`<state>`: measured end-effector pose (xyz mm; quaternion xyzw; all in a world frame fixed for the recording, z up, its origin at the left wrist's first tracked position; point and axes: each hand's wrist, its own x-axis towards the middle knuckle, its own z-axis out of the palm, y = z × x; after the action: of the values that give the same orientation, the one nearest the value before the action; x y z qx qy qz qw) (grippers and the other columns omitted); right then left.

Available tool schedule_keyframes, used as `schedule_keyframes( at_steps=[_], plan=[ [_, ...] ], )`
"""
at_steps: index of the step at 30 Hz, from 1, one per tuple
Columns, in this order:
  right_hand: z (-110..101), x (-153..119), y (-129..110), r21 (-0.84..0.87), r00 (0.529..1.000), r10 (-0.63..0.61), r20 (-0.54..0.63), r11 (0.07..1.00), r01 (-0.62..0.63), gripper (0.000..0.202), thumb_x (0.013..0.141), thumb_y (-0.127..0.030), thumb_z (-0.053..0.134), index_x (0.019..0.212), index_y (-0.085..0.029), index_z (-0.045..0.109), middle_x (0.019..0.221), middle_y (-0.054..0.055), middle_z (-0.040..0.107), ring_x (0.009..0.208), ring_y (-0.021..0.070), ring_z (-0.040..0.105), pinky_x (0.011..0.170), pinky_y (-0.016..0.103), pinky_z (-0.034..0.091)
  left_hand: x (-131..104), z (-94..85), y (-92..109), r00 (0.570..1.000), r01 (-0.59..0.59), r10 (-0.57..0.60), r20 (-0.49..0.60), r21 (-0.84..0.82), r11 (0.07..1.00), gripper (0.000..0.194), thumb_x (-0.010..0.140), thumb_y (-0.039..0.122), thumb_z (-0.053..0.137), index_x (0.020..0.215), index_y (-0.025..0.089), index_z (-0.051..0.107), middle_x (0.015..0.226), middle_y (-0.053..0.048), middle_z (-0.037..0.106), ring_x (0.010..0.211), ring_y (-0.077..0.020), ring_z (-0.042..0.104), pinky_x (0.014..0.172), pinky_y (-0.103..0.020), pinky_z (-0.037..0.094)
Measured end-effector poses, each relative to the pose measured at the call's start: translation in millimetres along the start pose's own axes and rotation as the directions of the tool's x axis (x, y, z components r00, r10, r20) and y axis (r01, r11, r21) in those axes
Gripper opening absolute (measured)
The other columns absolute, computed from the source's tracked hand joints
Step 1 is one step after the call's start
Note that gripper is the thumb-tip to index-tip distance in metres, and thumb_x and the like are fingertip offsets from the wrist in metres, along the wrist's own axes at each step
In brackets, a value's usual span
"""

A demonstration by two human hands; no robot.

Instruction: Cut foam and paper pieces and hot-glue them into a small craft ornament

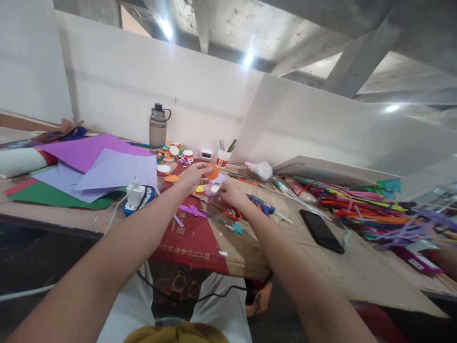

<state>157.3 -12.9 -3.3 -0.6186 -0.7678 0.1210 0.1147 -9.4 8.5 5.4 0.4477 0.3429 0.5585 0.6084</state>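
White partition [124, 66]: standing upright along the far edge of the worktable.
Worktable [367, 276]: covered in cardboard, tan at right, printed red in the middle.
Violet, lavender and green paper sheets [94, 152]: overlapping at left, well apart from both hands.
Pipe cleaners [360, 209]: heaped in many colours at far right.
Water bottle [157, 131]: upright near the partition, left of centre.
Left hand [196, 174]: closed in a pinch on the orange paper disc, with the palm left of it.
Right hand [230, 193]: bent inward, with fingertips at the right edge of the white round piece; cannot tell whether gripping or merely touching.
Smartphone [321, 231]: lying dark-screened, right of the right forearm.
Paper cup [223, 158]: holding pens, beyond the hands.
Red-handled scissors [233, 218]: lying just below the right hand.
Orange paper disc [212, 172]: at the left fingertips, gripped by its left edge, jutting rightward, raised above the scraps.
White round piece [214, 189]: nearer than the orange disc, beside the right fingertips.
Purple paper scraps [193, 210]: scattered on the red cardboard, between the forearms.
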Motion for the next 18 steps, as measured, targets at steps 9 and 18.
schedule_keyframes(
  at_steps=[9,18],
  plan=[
    [-17.8,-30.4,19.3,-0.319,0.992,0.123,0.003,0.941,-0.116,0.037,0.083,-0.042,0.06,0.103,-0.011,0.067,0.106,0.021,0.07,0.101,0.0315,0.065,0.08,0.034,0.047,5.7,-3.0,-0.6,0.998,0.021,-0.017,-0.052,0.071,0.997,0.021,0.063,0.025,0.073,0.074,0.018,0.058,0.072,0.0,0.062,0.059,-0.0094,0.056,0.044,-0.018,0.037],
    [-15.0,-29.1,31.9,-0.059,0.981,0.191,-0.041,0.979,-0.194,0.036,0.086,-0.037,0.054,0.109,-0.01,0.061,0.101,0.02,0.07,0.092,0.0286,0.069,0.072,0.031,0.049,-0.8,2.8,3.3,0.997,0.018,-0.012,-0.072,0.083,0.996,0.018,0.059,0.021,0.071,0.07,0.016,0.058,0.066,0.0,0.061,0.054,-0.0079,0.052,0.04,-0.016,0.028]
  ],
)
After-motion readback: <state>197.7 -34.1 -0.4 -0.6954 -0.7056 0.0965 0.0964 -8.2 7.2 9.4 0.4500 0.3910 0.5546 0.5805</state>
